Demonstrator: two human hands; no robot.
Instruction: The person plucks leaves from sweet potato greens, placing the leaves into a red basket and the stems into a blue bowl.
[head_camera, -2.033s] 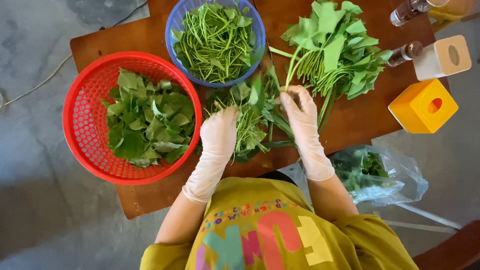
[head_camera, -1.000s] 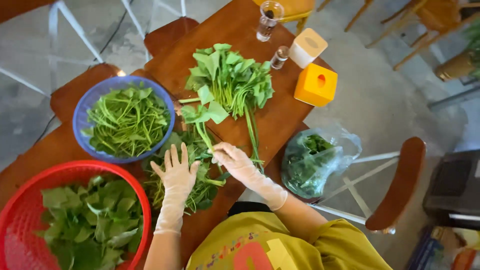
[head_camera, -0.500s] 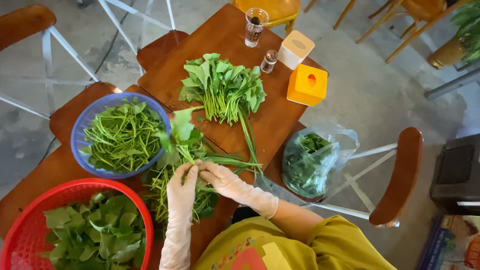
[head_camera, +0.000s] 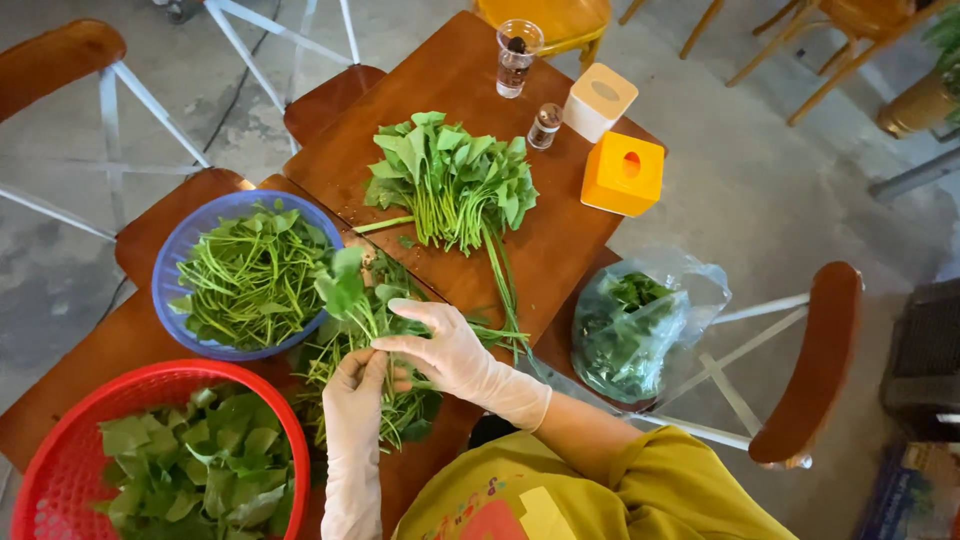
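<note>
Both my hands wear pale thin gloves and meet over a loose heap of green stalks on the wooden table (head_camera: 575, 250). My left hand (head_camera: 358, 388) grips the lower part of a leafy sprig (head_camera: 345, 290). My right hand (head_camera: 440, 345) pinches the same sprig a little higher, its fingers curled round the stem. The sprig's leaves stick up toward the blue bowl (head_camera: 172, 262) of stripped stems. A bunch of whole leafy greens (head_camera: 455, 180) lies farther back on the table. At the lower left stands a red basket (head_camera: 60, 470) holding picked leaves.
An orange box (head_camera: 622, 173), a white box (head_camera: 598, 100), a small shaker (head_camera: 545, 125) and a clear cup (head_camera: 516, 55) stand at the table's far end. A clear bag of greens (head_camera: 635, 325) rests on a chair at the right. Wooden chairs surround the table.
The camera has swung left and tilted, shifting the table in view. Both hands came off the heap and closed together on one sprig, lifting it slightly.
</note>
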